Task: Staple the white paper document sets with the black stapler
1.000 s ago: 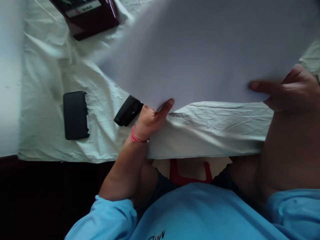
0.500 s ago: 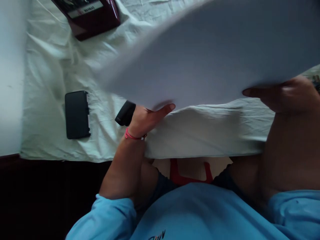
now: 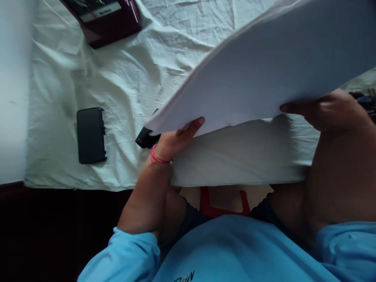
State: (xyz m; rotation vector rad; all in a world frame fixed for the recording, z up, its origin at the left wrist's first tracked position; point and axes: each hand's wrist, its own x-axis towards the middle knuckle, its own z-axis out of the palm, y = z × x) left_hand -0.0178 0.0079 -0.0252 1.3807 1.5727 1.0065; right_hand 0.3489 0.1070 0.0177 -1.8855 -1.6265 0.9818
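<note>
A large white sheet (image 3: 252, 66), which looks like a stack of paper, is held up over the cloth-covered table in both hands. My left hand (image 3: 179, 137) grips its near edge, thumb on top and fingers hidden underneath. Farther along that same edge, my right hand (image 3: 326, 111) pinches the sheet in the same way, its fingers also out of sight. The sheet bends and slants, its far right part running out of view. Just left of my left hand lies a small black object (image 3: 143, 138), partly covered by the sheet's corner.
A pale wrinkled cloth (image 3: 117, 86) covers the table. On it lie a flat black case (image 3: 91, 135) at the left and a dark red box (image 3: 114, 27) at the back left. Dark items (image 3: 367, 100) sit at the right edge. A red stool (image 3: 225, 211) shows below.
The sheet's left end has swung down and toward me, uncovering more cloth behind it and overlapping the small black object. Both hands have shifted slightly and keep their hold.
</note>
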